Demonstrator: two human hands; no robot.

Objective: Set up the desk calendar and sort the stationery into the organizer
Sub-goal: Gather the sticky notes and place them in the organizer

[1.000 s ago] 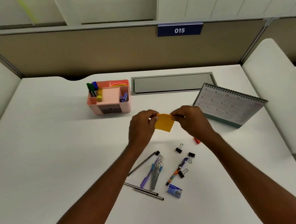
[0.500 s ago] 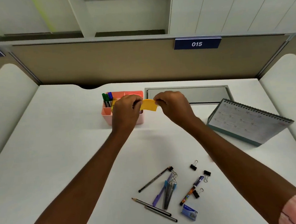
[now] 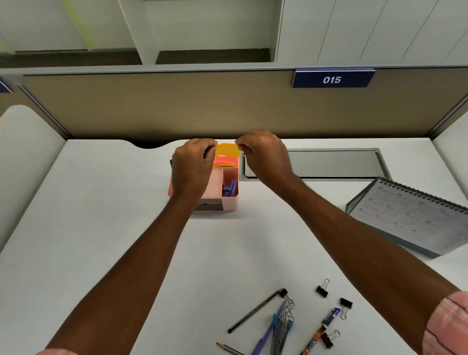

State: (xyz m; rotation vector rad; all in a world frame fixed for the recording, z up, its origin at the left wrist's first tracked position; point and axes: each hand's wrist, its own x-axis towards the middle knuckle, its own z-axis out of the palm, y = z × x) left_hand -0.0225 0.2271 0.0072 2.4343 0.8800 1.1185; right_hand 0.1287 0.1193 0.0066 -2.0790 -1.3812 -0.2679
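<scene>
Both hands up at the back of the desk (image 3: 93, 242): left hand (image 3: 192, 167) and right hand (image 3: 264, 157) each pinch an end of the yellow sticky note (image 3: 227, 151), fingers closed on it, right above the rear compartment of the pink organizer (image 3: 230, 202). Desk calendar (image 3: 421, 219) stands off to the right. Pens, pencils (image 3: 254, 310) and binder clips (image 3: 322, 290) lie loose near the front edge

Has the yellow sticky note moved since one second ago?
Yes. The yellow sticky note, held between both hands, went from in front of the pink organizer to above its back compartment.
</scene>
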